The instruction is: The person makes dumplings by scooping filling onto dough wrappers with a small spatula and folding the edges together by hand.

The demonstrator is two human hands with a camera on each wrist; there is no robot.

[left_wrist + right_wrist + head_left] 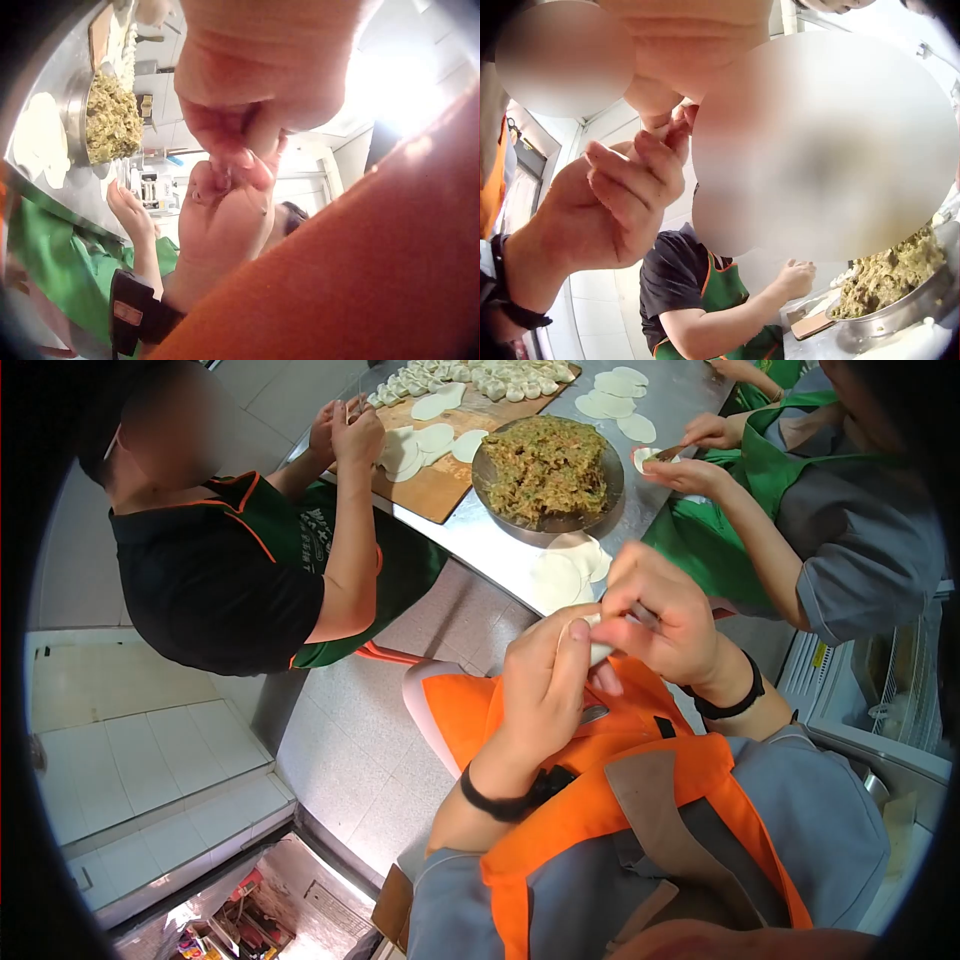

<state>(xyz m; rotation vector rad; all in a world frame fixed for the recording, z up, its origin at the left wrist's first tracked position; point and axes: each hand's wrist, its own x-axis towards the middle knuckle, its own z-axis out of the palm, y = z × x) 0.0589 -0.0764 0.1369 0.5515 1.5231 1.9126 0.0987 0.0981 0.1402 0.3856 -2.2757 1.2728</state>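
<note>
In the head view a white dumpling (599,651) is held between both hands, in front of the orange apron. My left hand (545,682) grips it from the left, with the thumb along its upper side. My right hand (668,610) has its fingers curled and pinches the dumpling's edge. Both hands meet closely in the left wrist view, the left hand (262,64) above and the right hand (225,214) below, covering most of the dumpling. In the right wrist view the left hand (619,206) has bent fingers beneath the right hand (694,45).
A round metal pan of chopped filling (548,470) stands on the metal table (450,540). Flat wrappers (570,572) lie near my hands. Finished dumplings (470,378) and more wrappers cover a wooden board (437,500). People work at the left and right; one holds a filled wrapper (655,458).
</note>
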